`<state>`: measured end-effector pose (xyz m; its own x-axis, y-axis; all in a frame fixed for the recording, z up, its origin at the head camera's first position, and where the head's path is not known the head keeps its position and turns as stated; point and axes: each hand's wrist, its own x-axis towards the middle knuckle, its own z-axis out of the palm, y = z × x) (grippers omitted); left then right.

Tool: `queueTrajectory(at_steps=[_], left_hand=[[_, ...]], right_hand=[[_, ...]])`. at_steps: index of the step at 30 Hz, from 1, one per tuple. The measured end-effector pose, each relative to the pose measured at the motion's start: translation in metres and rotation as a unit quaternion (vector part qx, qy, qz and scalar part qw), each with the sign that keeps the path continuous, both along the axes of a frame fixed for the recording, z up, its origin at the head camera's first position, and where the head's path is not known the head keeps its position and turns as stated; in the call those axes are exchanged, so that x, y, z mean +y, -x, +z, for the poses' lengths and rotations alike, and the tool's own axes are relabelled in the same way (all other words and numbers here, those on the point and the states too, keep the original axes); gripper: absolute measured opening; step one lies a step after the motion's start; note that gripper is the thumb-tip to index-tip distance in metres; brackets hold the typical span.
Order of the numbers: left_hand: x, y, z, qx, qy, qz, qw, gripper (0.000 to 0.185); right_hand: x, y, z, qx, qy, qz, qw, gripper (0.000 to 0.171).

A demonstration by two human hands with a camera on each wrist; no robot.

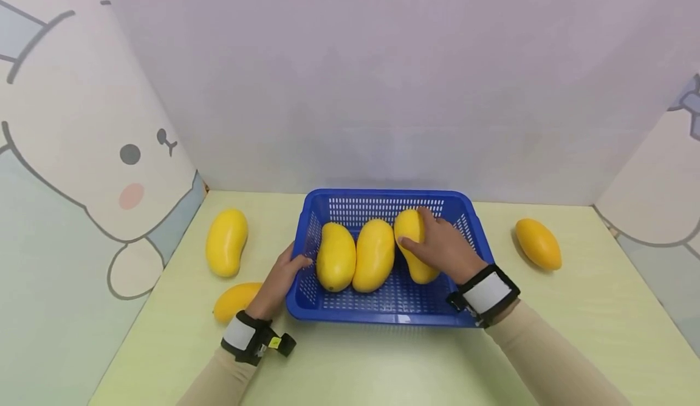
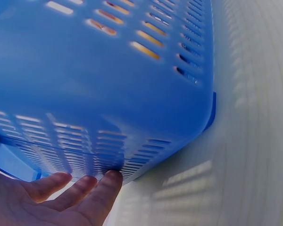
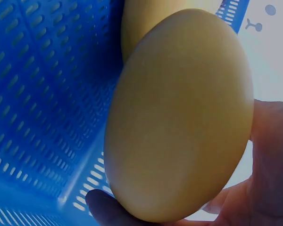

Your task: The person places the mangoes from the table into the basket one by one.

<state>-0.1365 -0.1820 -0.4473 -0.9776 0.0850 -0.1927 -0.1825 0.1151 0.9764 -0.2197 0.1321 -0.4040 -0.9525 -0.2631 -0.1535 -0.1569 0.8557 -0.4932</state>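
My right hand (image 1: 445,248) grips a yellow mango (image 1: 411,227) at the right end of a blue plastic basket (image 1: 383,319). Close up in the right wrist view, the mango (image 3: 179,117) fills the middle, with thumb and fingers on either side of it. Two more mangoes, one on the left (image 1: 336,260) and one in the middle (image 1: 374,257), lie side by side inside. At the basket's left side, my left hand (image 1: 279,281) holds the wall, thumb over the rim. Its fingers (image 2: 101,197) press the slotted outer wall in the left wrist view.
On the table (image 1: 372,369), a mango (image 1: 226,242) lies left of the basket, and another mango (image 1: 235,301) is partly hidden behind my left wrist. One orange-yellow mango (image 1: 538,245) lies at the right. A pale wall (image 1: 394,90) rises behind the basket.
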Motion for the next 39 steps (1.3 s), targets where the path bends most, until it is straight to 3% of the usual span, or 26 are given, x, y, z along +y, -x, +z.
queueTrajectory(at_steps=[13,20,30,39], left_hand=[[0.0,0.0,0.0,0.0,0.002,-0.002,1.0,0.067],[0.0,0.0,0.0,-0.001,-0.002,-0.003,1.0,0.068],[0.0,0.0,0.001,-0.005,0.0,-0.009,0.9999,0.069],[0.0,-0.001,0.001,-0.005,0.006,-0.003,1.0,0.068]], right_hand=[[-0.001,0.001,-0.006,-0.028,0.01,-0.013,0.999,0.087],[-0.001,0.003,-0.008,-0.024,-0.01,-0.011,1.0,0.086],[0.0,0.005,-0.012,-0.046,0.026,-0.016,0.998,0.086],[-0.001,0.006,-0.012,-0.063,0.023,-0.012,0.998,0.09]])
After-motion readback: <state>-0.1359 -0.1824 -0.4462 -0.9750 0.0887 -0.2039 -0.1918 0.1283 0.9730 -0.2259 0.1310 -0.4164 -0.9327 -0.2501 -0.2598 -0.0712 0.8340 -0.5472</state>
